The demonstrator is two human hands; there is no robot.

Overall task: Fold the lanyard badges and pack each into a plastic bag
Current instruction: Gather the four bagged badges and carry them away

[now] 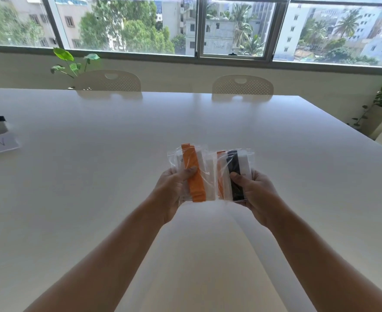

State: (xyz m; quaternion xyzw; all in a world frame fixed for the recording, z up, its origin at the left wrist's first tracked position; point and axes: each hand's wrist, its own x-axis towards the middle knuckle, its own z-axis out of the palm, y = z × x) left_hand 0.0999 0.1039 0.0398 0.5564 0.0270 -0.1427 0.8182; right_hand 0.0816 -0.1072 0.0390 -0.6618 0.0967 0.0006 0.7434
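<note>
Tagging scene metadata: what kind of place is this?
Likely an office meeting room: long white table, two cream perforated-back chairs tucked opposite, wide window overlooking city buildings.

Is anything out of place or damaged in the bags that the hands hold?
Only one thing: in the left hand, the orange lanyard seems to stick out past the top edge of its bag. The black lanyard in the right hand looks tidy; nothing torn.

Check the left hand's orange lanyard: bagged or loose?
Bagged. The folded orange lanyard lies inside a clear plastic bag that the left hand grips.
</note>
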